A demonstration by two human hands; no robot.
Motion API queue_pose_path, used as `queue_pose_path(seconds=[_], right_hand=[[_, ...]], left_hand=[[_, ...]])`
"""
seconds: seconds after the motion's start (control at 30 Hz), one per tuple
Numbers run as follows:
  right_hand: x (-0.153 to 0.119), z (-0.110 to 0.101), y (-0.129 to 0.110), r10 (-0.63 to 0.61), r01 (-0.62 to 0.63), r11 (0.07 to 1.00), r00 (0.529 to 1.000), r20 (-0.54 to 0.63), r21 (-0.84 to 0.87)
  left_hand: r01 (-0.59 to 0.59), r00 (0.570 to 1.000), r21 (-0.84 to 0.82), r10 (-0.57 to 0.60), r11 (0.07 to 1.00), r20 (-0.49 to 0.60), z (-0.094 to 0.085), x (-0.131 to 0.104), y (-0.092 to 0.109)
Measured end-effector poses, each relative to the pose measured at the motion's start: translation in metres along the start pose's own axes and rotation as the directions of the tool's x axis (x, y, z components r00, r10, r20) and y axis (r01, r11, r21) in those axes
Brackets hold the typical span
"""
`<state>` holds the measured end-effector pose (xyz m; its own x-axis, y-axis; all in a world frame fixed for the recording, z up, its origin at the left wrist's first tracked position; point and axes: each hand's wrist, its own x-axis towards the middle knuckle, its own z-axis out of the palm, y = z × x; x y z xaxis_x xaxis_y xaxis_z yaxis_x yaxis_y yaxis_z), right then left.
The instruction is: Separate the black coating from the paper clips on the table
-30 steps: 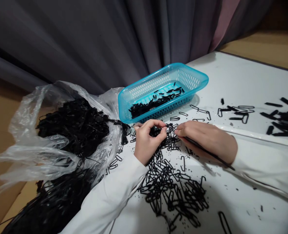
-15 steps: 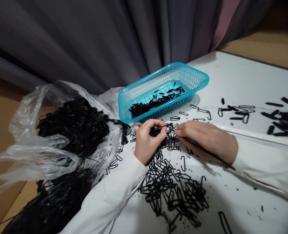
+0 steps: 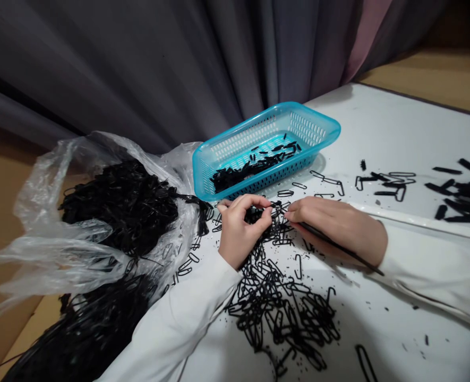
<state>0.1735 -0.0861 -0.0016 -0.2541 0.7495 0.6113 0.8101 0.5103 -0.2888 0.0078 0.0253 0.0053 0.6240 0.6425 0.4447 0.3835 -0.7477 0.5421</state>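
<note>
My left hand pinches a small black piece between thumb and forefinger. Just to the right, my right hand is closed round a thin black stick, which runs under the palm and sticks out past the wrist. Its front end meets the small piece, though the fingertips partly cover that spot. Beneath and in front of both hands spreads a heap of black loop-shaped clips, some of them hooked or open-ended. Tiny black crumbs are scattered among them.
Behind the hands stands a blue plastic basket holding small black pieces. Left of it, a clear plastic bag spills black strips. Short black bars lie at the right on the white table. A grey curtain hangs behind.
</note>
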Motion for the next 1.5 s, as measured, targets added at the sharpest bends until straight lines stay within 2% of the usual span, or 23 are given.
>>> queue_pose_path(seconds=[0.33,0.67,0.97,1.13,1.4,1.5], right_hand=[[0.0002,-0.0014,0.0006,0.065,-0.065,0.995,0.998,0.011,0.078],[-0.0034,0.0022,0.0035,-0.062,0.061,0.993,0.998,-0.005,-0.102],[0.0015,-0.0024,0.0016,-0.163,0.17,0.964,0.985,0.053,-0.202],[-0.0003,-0.0035,0.0046,-0.09,0.098,0.971,0.995,0.049,-0.216],[-0.0023,-0.0018,0.0014,0.061,-0.071,0.985,0.996,-0.063,-0.157],[-0.0024,-0.0024,0.0015,0.071,-0.082,0.984,0.994,-0.079,-0.155]], left_hand=[[-0.02,1.0,0.024,0.021,1.0,-0.003,0.0003,0.0002,-0.0004],[0.018,1.0,0.021,-0.018,1.0,0.008,0.0006,0.0001,0.0007],[-0.007,1.0,0.014,0.007,1.0,0.023,0.0007,0.0004,-0.0001],[-0.011,1.0,0.006,0.011,1.0,0.008,0.0011,0.0004,0.0003],[-0.002,1.0,-0.018,0.001,1.0,-0.017,-0.0001,0.0004,0.0017],[-0.035,0.999,-0.049,0.033,0.998,-0.043,-0.0014,0.0002,0.002]])
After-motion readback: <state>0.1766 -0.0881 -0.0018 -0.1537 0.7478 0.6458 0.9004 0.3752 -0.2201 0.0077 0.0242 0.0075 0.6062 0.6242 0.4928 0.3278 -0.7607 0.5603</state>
